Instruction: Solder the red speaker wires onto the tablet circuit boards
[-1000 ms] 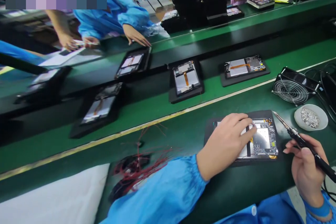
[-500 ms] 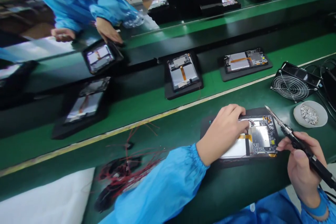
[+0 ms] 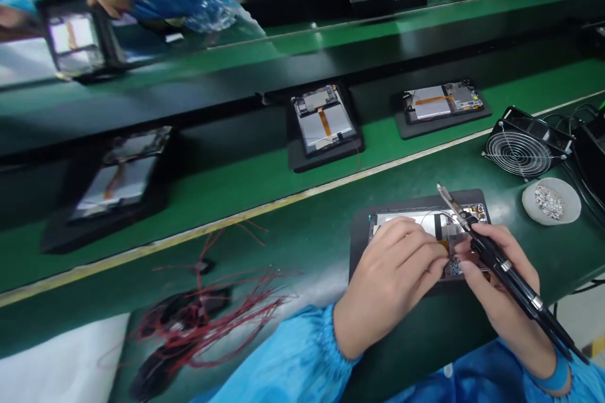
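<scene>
**Q:** Which way did the soldering iron (image 3: 513, 283) point?

**A:** Its long axis ran from lower right to upper left, with the tip over the far edge of the open tablet (image 3: 416, 221).

**Q:** Where was the tablet lying?

**A:** Flat on a black mat (image 3: 360, 258), long axis running left to right, on the green bench (image 3: 302, 252).

**Q:** Hands?

**A:** The right hand (image 3: 491, 293) gripped the iron like a pen. The left hand (image 3: 392, 283) lay curled over the tablet; whether it pinched anything, I couldn't tell.

**Q:** Nearby?

**A:** Both hands covered the tablet's near half. A caged fan (image 3: 520, 152) and a dish of solder scraps (image 3: 570, 214) stood to the right; red wires (image 3: 208, 321) lay to the left.
</scene>
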Demonstrator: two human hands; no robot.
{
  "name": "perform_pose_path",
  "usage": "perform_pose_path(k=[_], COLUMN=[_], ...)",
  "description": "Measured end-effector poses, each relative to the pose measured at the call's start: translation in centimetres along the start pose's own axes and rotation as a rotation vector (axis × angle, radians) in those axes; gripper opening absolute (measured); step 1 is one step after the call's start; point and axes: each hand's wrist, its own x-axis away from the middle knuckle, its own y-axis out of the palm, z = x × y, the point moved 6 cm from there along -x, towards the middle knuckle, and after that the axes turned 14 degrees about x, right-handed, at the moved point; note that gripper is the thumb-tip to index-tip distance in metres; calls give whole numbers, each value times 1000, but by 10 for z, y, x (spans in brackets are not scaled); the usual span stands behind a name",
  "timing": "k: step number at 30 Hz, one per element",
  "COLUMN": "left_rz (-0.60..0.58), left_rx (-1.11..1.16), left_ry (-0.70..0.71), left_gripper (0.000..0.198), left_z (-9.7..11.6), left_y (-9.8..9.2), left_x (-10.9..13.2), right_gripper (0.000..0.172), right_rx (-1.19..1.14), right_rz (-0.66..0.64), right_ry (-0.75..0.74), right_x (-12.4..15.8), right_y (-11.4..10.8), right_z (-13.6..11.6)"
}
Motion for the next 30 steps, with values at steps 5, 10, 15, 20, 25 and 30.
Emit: perform_pose_path(k=[5,10,15,20,25,30], left_rz=[16,82,135,136,120,131], left_rx=[73,171,126,108,122,128], left_ry=[-21,-103,-77,-53,-44,-116], left_gripper=[7,6,9,10,7,11], left_z=[-2,-7,-4,0,1,-10], left_y=[5,11,10,8,7,14], left_x=[4,9,10,8,10,20], right_gripper=[36,32,39,39,38,28], right_rx=[33,47,32,10,69,127], right_rz=[50,67,-8,10,29,51], right_ry=[45,31,50,62,51,58], right_x=[2,3,5,4,3,17], right_y=[2,-2,-4,3,5,-30], right_z=[1,-4,-2,-6,-9,-1])
